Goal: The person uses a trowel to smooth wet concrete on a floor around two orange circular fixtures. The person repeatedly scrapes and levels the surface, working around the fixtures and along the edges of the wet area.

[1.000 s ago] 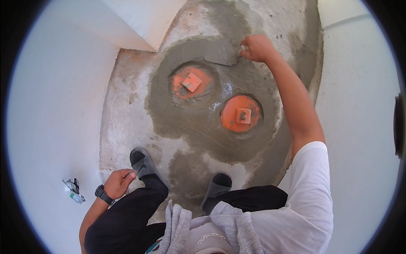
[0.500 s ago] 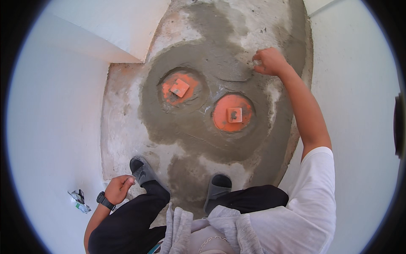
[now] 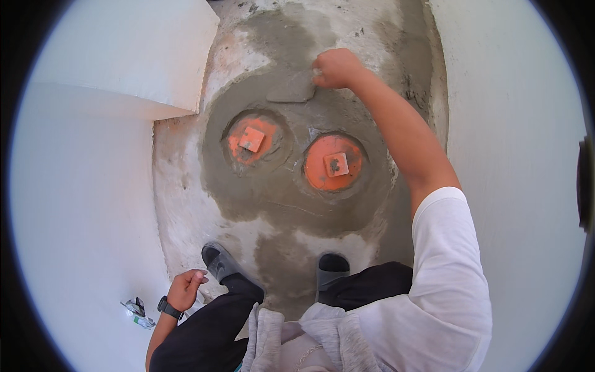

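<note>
My right hand (image 3: 338,68) reaches far forward and is closed around the handle of a trowel, which the fingers mostly hide. The trowel's cement-smeared blade (image 3: 291,90) lies flat on wet grey cement (image 3: 347,214). Two round orange caps (image 3: 318,167), (image 3: 234,144) sit sunk in this cement, each with a square raised block in its middle. The trowel is beyond both caps. My left hand (image 3: 185,290), with a black watch on the wrist, stays by my left knee; its fingers are curled in and no object shows in them.
White walls (image 3: 508,155) rise on both sides, and a white block (image 3: 149,56) juts in at the far left. My feet in grey slides (image 3: 223,263) stand on patchy concrete. A small crumpled wrapper (image 3: 137,313) is at lower left.
My right hand has swept the trowel leftward and slightly away across the cement. The view has shifted a little; my left hand stays beside the knee.
</note>
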{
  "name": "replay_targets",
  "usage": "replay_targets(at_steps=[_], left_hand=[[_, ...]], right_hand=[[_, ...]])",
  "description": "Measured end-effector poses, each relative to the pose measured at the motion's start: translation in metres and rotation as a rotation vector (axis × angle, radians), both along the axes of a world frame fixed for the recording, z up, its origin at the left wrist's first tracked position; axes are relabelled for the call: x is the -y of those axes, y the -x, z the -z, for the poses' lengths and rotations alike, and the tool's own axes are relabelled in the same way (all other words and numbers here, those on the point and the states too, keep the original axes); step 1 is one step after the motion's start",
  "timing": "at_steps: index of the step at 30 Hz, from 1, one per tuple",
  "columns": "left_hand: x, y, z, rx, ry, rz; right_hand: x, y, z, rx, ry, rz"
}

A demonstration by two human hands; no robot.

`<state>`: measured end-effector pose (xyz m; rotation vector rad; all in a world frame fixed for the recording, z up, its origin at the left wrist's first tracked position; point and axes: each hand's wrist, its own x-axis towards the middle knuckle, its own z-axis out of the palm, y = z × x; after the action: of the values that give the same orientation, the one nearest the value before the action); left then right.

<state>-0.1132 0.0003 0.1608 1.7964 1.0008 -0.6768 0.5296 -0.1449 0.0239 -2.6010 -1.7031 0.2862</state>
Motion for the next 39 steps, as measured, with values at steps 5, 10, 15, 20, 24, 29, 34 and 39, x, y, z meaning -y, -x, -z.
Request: replay_targets(at_steps=[5,10,15,20,24,29,34,39], left_hand=[[-0.001,0.003,0.004,0.007,0.022,-0.004],[-0.002,0.001,0.005,0.011,0.027,0.021],[-0.003,-0.006,0.005,0.033,0.013,0.046],[-0.002,-0.006,0.002,0.026,-0.001,0.061],[0.000,-0.005,0.002,0.016,-0.001,0.044],[0.000,-0.003,0.000,0.041,-0.016,0.035],[0.000,0.001,0.000,0.039,-0.020,0.032],[0.000,0.008,0.000,0.075,-0.024,0.006]], right_hand=[[0.014,0.000,-0.013,-0.007,0.025,-0.114],[0.050,-0.008,-0.013,0.019,0.083,-0.166],[0.093,-0.026,-0.014,0.073,0.078,-0.141],[0.127,-0.032,-0.024,0.102,0.010,0.012],[0.123,0.007,-0.015,0.057,-0.083,-0.046],[0.109,0.034,-0.014,0.059,-0.044,-0.079],[0.107,0.024,-0.010,0.066,-0.044,-0.122],[0.128,-0.015,-0.016,0.066,-0.035,0.019]])
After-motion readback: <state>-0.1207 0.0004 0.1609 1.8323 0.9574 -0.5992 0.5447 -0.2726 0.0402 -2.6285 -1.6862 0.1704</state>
